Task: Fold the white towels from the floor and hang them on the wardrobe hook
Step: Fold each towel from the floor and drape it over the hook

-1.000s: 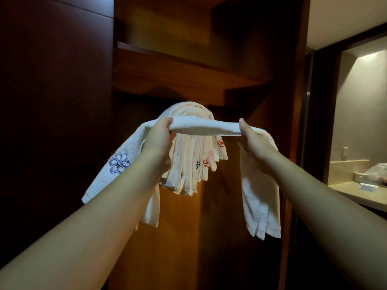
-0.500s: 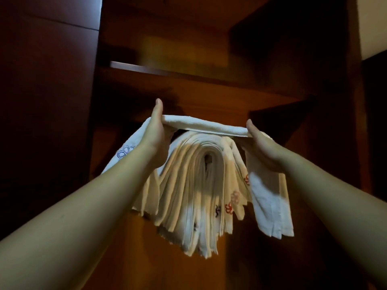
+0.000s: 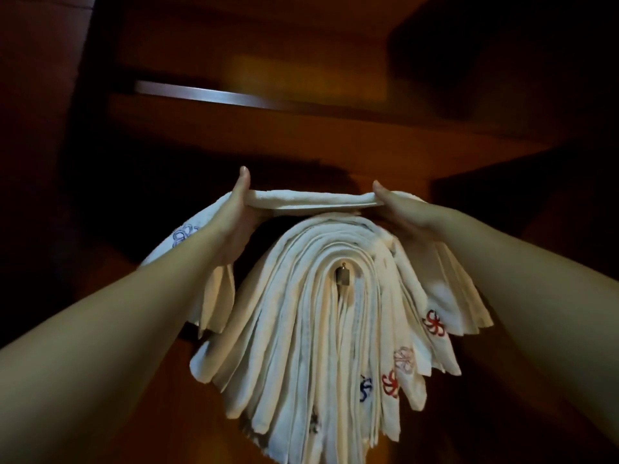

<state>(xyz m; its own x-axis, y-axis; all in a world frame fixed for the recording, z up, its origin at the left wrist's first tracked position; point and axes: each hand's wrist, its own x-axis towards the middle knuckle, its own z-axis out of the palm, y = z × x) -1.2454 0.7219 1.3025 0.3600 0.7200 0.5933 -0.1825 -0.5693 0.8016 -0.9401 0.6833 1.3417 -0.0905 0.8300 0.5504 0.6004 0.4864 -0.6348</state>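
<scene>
Two hands, left hand (image 3: 234, 219), right hand (image 3: 398, 212), gripping one folded towel (image 3: 311, 200), one hook (image 3: 342, 279)

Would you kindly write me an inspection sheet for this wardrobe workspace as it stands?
Surface: wooden wardrobe back panel, dimly lit.
Job's things: folded white towel stretched level between both hands, just above the hanging stack of towels; metal hook peeks from the stack's middle; flower embroidery in red, blue and pink on several towel ends.
Clutter: nothing seen.
Grippers: left hand and right hand each hold one end of the towel, thumbs on top.
Cables: nothing seen.
Surroundings: wardrobe shelf with a pale front edge above; dark side walls.
</scene>
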